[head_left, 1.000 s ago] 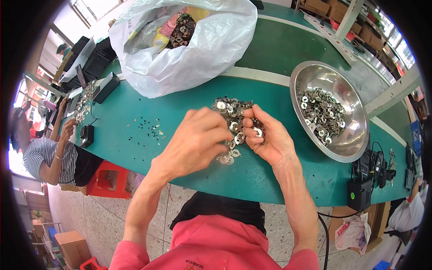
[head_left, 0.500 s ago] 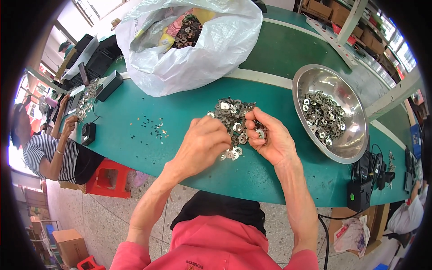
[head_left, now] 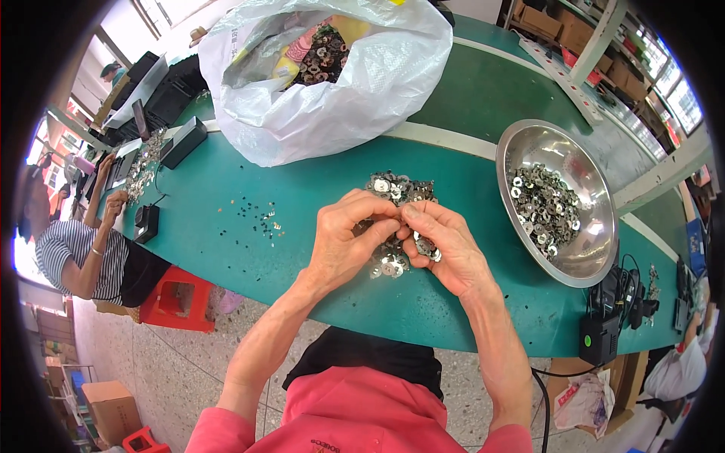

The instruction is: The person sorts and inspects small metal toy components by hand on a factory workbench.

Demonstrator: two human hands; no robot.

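Observation:
A heap of small ring-shaped metal pieces [head_left: 388,266] lies on the green table under and behind my hands. My right hand [head_left: 451,245] is curled around several of these metal pieces, some of which show between the fingers. My left hand [head_left: 346,235] is closed in a pinch, its fingertips meeting the right thumb and forefinger above the heap. Whatever sits between those fingertips is too small to make out. To the right, a tilted steel bowl [head_left: 599,204] holds many similar pieces [head_left: 545,211].
A white woven sack [head_left: 302,124], open at the top, holds more dark pieces. Small black bits [head_left: 253,219] lie scattered left of my hands. Black boxes with cables [head_left: 602,336] stand at the right edge. A co-worker [head_left: 83,257] sits at the left by a red stool [head_left: 177,302].
My left hand has come up and right from the near side of the heap, and its fingertips now meet those of my right hand. The right hand has lowered slightly, still holding metal pieces.

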